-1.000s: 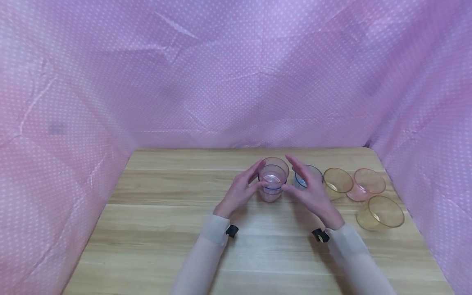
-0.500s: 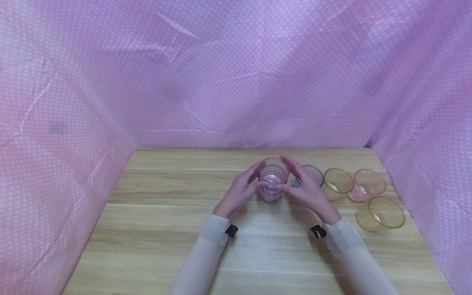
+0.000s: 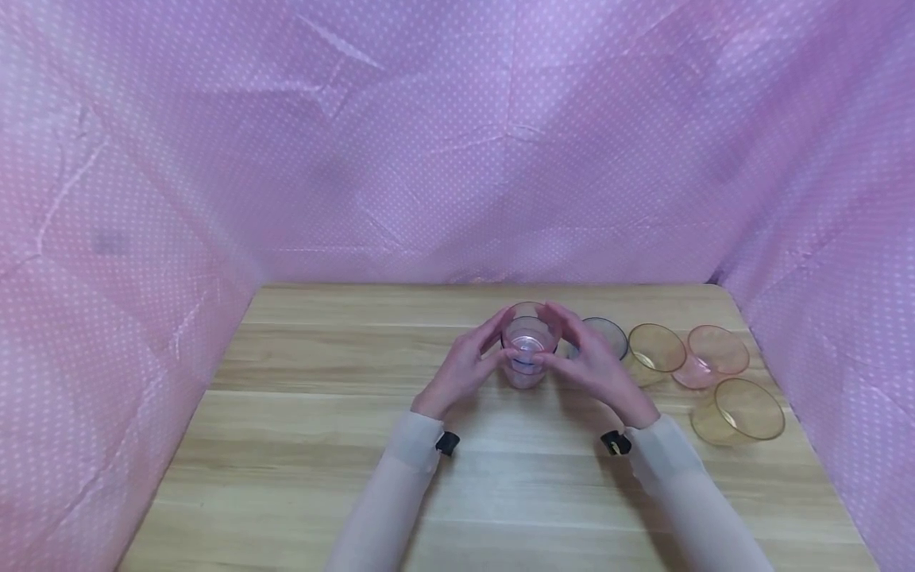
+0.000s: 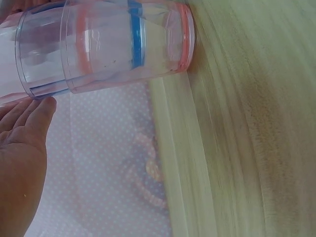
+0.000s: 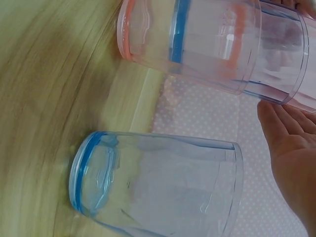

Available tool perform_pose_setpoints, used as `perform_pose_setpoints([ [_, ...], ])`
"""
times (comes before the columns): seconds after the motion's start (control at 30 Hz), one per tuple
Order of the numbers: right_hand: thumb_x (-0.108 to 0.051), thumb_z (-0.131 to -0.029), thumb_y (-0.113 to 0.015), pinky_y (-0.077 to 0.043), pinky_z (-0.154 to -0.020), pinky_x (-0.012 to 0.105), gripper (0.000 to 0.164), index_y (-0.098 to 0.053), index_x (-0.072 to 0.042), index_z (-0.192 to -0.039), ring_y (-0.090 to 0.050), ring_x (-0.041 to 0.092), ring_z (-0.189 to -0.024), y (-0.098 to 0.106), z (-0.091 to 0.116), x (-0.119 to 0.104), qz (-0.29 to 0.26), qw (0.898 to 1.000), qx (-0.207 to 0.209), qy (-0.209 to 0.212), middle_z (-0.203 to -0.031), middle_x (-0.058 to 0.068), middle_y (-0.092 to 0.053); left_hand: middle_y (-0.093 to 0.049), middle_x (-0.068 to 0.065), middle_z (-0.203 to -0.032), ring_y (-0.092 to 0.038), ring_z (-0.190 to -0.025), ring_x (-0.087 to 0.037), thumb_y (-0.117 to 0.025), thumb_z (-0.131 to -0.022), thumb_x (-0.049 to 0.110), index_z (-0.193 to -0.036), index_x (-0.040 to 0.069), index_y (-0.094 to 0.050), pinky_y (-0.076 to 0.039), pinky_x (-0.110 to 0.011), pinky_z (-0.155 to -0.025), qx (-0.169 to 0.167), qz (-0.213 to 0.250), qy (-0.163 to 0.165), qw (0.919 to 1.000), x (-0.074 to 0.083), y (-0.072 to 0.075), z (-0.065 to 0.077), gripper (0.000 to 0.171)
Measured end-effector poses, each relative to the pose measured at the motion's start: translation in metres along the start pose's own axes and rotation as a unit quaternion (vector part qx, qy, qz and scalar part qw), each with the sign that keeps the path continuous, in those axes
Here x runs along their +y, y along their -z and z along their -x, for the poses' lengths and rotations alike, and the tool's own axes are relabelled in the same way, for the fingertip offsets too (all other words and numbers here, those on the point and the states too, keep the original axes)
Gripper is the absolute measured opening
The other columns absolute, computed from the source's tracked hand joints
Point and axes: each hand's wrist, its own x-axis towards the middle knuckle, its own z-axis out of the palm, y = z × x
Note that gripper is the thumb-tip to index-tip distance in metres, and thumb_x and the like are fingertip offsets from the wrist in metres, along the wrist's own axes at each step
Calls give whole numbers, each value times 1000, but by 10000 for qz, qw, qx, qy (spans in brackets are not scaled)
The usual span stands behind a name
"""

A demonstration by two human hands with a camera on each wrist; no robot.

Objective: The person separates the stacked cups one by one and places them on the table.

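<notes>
Between my two hands stands an upright stack of nested clear cups, its top one a pink cup (image 3: 529,324). Lower in the stack (image 4: 106,44), a blue base band shows between pink ones in both wrist views. My left hand (image 3: 463,372) holds the top pink cup from the left, thumb in front and fingers behind. From the right, my right hand (image 3: 599,369) holds the same cup likewise. Fingertips lie right at the blue-tinted rim just under it. The bottom pink cup rests on the table. A separate blue cup (image 5: 163,180) stands upright beside the stack, partly behind my right hand.
On the wooden table (image 3: 307,445), a yellow cup (image 3: 656,348) and a pink cup (image 3: 717,351) stand to the right, with another yellow cup (image 3: 739,411) nearer the right edge. Pink dotted cloth (image 3: 457,159) hangs behind the table and on both sides.
My right hand has moved left from beside the stack until its fingers and thumb close round the top pink cup. My left hand and the cups have stayed in place.
</notes>
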Motion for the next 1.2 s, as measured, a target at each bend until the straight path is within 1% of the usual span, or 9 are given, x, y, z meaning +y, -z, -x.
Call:
perform_pose_setpoints([
  [0.23,-16,-88,-84,-42,-117,43,85,-37,-1,-157,-49,30,-142,0,1,-1,-33,10000,3,-11,-155,12,-52,-39,-9,-164,-44,-146,-29,-69,-101,17,-162,8,-33,-39,-29,-118,-81,-93,322,9994,2,3,1,72],
  [0.37,-16,-89,-84,-43,-117,41,84,-37,-2,-156,-49,29,-142,0,2,-2,-52,10000,8,14,-154,12,-52,-35,-7,-166,-41,-147,-36,-75,-98,19,-164,14,-30,-38,-36,-121,-172,-1,572,9982,1,6,4,80],
  [0.5,-14,-89,-84,-42,-118,43,82,-38,-4,-156,-48,31,-142,0,2,-2,-83,10000,-17,24,-154,13,-52,-32,-8,-168,-40,-145,-45,-80,-94,24,-166,25,-28,-39,-48,-121,-219,-117,868,9959,-3,9,7,89],
  [0.57,-14,-90,-83,-41,-118,43,81,-38,-4,-156,-48,31,-143,0,2,-2,-111,9999,-34,-10,-155,13,-51,-31,-7,-168,-41,-145,-46,-82,-92,29,-165,31,-27,-40,-51,-120,-266,-280,1018,9941,-4,10,8,92],
  [0.63,-15,-90,-83,-41,-118,43,81,-38,-4,-156,-47,30,-143,0,2,-2,-123,9999,-41,-47,-155,13,-51,-30,-6,-168,-42,-144,-44,-83,-91,32,-165,34,-26,-40,-51,-119,-349,-399,1066,9929,-7,11,7,94],
  [0.77,-17,-90,-83,-41,-118,41,82,-37,-3,-157,-47,28,-144,0,3,-2,-163,9998,-38,-119,-155,12,-51,-31,-4,-168,-43,-146,-38,-83,-91,32,-166,29,-27,-39,-47,-120,-548,-499,1011,9921,-11,12,2,93],
  [0.97,-18,-90,-83,-41,-118,41,84,-35,-1,-158,-46,28,-144,0,4,-2,-161,9997,-93,-131,-156,11,-50,-39,-4,-164,-47,-144,-30,-76,-97,26,-164,20,-33,-40,-39,-120,-748,-437,850,9926,-14,11,-5,80],
  [1.1,-18,-91,-83,-41,-118,45,84,-35,-1,-158,-46,31,-144,1,3,-3,-114,9998,-124,-112,-156,13,-49,-47,-8,-159,-51,-140,-28,-73,-99,20,-162,15,-37,-42,-35,-119,-784,-346,677,9940,-14,11,-6,73],
  [1.2,-19,-89,-85,-39,-119,49,89,-32,-2,-159,-45,34,-145,2,2,-2,-81,9996,-170,-211,-157,14,-48,-50,-10,-156,-53,-139,-26,-73,-99,17,-161,12,-38,-43,-32,-118,-790,-240,587,9949,-16,10,-6,71],
])
